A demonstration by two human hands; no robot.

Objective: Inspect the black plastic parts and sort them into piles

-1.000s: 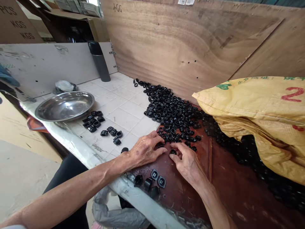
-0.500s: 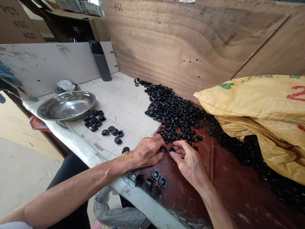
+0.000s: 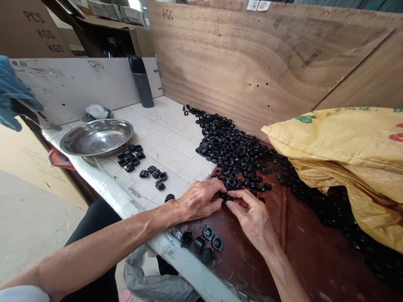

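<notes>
A big heap of small black plastic rings (image 3: 231, 144) lies on the table against the plywood wall. My left hand (image 3: 197, 201) and my right hand (image 3: 252, 214) meet at the near edge of the heap, fingertips pinched together on one small black plastic part (image 3: 226, 196). Both hands rest on the dark red board (image 3: 302, 247). Just in front of my hands, near the table edge, sits a small cluster of black parts (image 3: 204, 244). Two more little groups of black parts (image 3: 130, 157) (image 3: 155, 174) lie on the white tiles to the left.
A steel bowl (image 3: 97, 137) stands at the left on the white tiled top (image 3: 176, 144). A dark flask (image 3: 141, 82) stands at the back. A yellow woven sack (image 3: 346, 155) with more black parts under it fills the right. Cardboard boxes stand behind.
My hands have closed together at the heap's near edge, both now pinching one black part. The view has shifted slightly.
</notes>
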